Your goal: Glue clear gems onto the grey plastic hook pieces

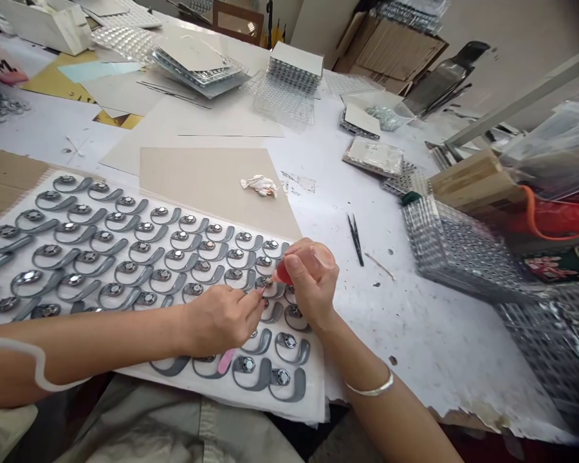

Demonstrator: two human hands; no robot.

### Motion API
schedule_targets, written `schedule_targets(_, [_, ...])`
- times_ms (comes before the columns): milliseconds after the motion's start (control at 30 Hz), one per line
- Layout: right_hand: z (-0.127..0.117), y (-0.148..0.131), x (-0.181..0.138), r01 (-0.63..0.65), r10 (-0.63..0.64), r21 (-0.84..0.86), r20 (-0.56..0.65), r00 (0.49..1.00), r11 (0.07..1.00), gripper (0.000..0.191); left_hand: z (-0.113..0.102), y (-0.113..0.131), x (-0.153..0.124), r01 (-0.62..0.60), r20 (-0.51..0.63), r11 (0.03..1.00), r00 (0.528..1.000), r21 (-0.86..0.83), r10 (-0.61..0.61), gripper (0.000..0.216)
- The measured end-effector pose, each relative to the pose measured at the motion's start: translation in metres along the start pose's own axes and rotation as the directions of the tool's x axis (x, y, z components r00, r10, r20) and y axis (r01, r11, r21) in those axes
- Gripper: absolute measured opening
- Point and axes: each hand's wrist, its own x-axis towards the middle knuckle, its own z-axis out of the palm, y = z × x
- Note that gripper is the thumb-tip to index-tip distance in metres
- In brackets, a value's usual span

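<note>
The table (352, 334) holds one tweezers (356, 243), the right hand (314, 281) one red object (283, 272).

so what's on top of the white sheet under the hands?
Rows of stone-set metal pieces with grey curved strips, plus one pink strip. The left hand and forearm and the right hand cover part of the sheet; what's there can't be seen.

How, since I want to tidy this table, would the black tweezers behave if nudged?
The black tweezers would probably slide rather than roll, lying flat on the white tabletop. Their slim prongs suggest little weight; the gap between the tips hints they would spring when squeezed.
</note>
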Motion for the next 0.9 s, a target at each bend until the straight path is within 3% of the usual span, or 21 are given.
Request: schedule_targets(900, [0.0030,-0.0028,0.0010,0.015,-0.017,-0.039,-0.033,0.999,0.999,0.030,-0.0017,-0.0002,-0.0014,0.000,0.026,1.000,1.000,-0.019,0.000,0.018])
